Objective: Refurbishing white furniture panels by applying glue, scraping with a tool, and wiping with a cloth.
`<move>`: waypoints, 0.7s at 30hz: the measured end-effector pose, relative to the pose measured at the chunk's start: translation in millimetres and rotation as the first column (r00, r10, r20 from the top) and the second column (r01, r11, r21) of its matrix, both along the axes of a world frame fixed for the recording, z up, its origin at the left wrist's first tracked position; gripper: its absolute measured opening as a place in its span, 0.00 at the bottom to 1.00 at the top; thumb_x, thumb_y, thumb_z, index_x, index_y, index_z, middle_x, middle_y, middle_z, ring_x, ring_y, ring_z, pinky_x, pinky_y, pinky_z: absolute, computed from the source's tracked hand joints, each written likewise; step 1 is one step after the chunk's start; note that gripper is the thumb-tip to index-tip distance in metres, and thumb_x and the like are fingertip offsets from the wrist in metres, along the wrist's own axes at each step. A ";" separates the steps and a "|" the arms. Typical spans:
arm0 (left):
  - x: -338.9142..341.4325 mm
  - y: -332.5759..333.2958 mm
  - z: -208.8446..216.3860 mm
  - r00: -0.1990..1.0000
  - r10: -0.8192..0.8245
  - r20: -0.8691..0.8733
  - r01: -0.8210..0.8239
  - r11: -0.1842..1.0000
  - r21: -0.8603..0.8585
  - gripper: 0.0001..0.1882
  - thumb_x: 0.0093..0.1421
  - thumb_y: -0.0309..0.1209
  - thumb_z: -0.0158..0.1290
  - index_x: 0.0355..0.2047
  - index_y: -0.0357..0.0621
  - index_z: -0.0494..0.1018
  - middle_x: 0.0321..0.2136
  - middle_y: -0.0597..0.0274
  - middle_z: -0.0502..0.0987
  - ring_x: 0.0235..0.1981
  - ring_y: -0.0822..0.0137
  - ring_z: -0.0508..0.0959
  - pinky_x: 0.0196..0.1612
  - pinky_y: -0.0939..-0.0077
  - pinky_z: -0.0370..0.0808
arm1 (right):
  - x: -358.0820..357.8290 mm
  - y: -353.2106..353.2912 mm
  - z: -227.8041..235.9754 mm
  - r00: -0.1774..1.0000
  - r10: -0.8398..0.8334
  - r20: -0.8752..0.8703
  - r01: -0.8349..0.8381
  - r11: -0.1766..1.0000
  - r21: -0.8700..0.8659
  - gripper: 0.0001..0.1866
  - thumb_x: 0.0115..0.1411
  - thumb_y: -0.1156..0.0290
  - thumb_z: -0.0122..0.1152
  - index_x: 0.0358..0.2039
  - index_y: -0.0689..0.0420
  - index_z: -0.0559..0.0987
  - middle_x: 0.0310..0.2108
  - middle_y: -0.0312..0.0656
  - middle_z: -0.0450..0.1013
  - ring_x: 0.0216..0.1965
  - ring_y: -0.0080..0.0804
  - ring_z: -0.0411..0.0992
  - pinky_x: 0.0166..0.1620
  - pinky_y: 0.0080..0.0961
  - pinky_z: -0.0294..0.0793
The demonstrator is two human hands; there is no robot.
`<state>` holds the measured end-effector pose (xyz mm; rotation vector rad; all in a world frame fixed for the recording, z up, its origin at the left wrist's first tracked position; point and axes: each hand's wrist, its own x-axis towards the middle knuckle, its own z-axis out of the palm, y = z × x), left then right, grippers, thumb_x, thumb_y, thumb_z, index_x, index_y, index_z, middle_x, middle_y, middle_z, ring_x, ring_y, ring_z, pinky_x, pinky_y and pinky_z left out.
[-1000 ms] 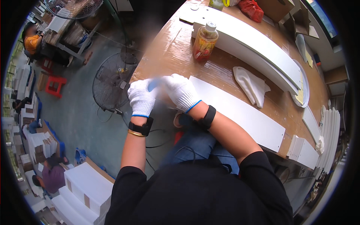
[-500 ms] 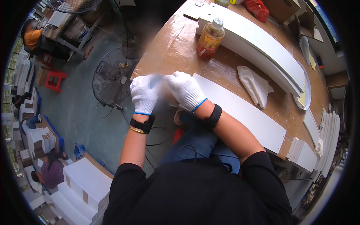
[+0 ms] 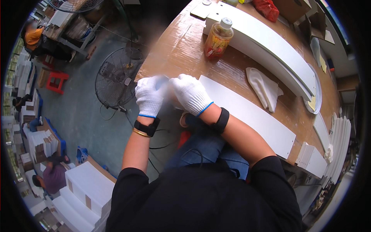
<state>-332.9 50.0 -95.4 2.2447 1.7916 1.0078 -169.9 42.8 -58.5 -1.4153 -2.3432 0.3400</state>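
White knit gloves with blue cuffs cover both my hands, which are close together at the table's near left corner. My left hand (image 3: pixel 148 96) is closed, its curled fingers turned toward the other hand. Fingers bent and pressed together, my right hand (image 3: pixel 189 92) sits just beside it. A blurred patch lies between them, so whatever they grip cannot be made out. Right of my right hand, a long white board (image 3: pixel 247 116) lies flat on the brown table (image 3: pixel 170 50). Beyond that board rests a crumpled white cloth (image 3: pixel 264 87).
A bottle (image 3: pixel 217 41) with orange-red contents stands before stacked long white panels (image 3: pixel 266 42). A red plastic bag (image 3: pixel 266 9) is at the far edge. On the floor to the left are a black fan (image 3: pixel 116 77), a red stool (image 3: pixel 57 81) and cartons; several people sit farther off.
My hands stay nearly in place, still closed and close together; the view shifts very slightly. Nothing on the table has visibly moved.
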 end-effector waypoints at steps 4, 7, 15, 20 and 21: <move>-1.6 1.8 -3.3 1.000 -0.024 0.000 0.024 1.000 -0.007 0.16 0.49 0.39 0.62 0.32 0.40 0.78 0.28 0.54 0.78 0.34 0.54 0.76 0.40 0.62 0.71 | -9.6 5.7 0.2 0.999 -0.010 -0.036 0.012 0.998 0.062 0.05 0.54 0.73 0.53 0.29 0.59 0.75 0.29 0.49 0.72 0.33 0.46 0.74 0.37 0.36 0.75; 0.1 3.3 -3.0 1.000 -0.020 -0.014 0.019 0.999 -0.041 0.15 0.49 0.39 0.62 0.32 0.41 0.78 0.28 0.54 0.78 0.34 0.54 0.76 0.40 0.62 0.71 | -11.4 12.1 -0.3 1.000 0.026 0.008 -0.026 0.997 0.072 0.05 0.54 0.73 0.53 0.28 0.60 0.75 0.28 0.49 0.72 0.33 0.45 0.74 0.36 0.37 0.75; 0.8 2.1 1.3 1.000 -0.003 0.026 0.003 1.000 -0.002 0.15 0.49 0.40 0.62 0.31 0.42 0.78 0.28 0.55 0.78 0.34 0.55 0.76 0.40 0.63 0.71 | -7.8 5.6 -12.4 1.000 -0.016 0.006 0.015 0.997 0.077 0.05 0.52 0.72 0.56 0.29 0.58 0.74 0.27 0.48 0.72 0.31 0.46 0.74 0.35 0.37 0.75; 2.2 3.2 2.4 0.999 -0.009 0.040 0.006 0.998 0.055 0.09 0.47 0.35 0.61 0.29 0.49 0.80 0.26 0.57 0.79 0.31 0.54 0.77 0.37 0.61 0.73 | -5.6 4.9 -14.6 0.999 0.003 -0.034 0.001 0.994 0.110 0.07 0.49 0.72 0.58 0.29 0.58 0.73 0.27 0.49 0.71 0.30 0.48 0.74 0.34 0.38 0.75; 1.4 1.8 3.8 0.999 -0.006 0.038 0.004 0.999 0.054 0.09 0.47 0.35 0.61 0.29 0.49 0.80 0.26 0.57 0.79 0.31 0.54 0.77 0.37 0.61 0.73 | -3.0 -0.6 -9.9 1.000 0.002 0.009 -0.003 0.998 0.061 0.05 0.51 0.72 0.55 0.28 0.59 0.74 0.27 0.48 0.71 0.31 0.46 0.74 0.35 0.38 0.75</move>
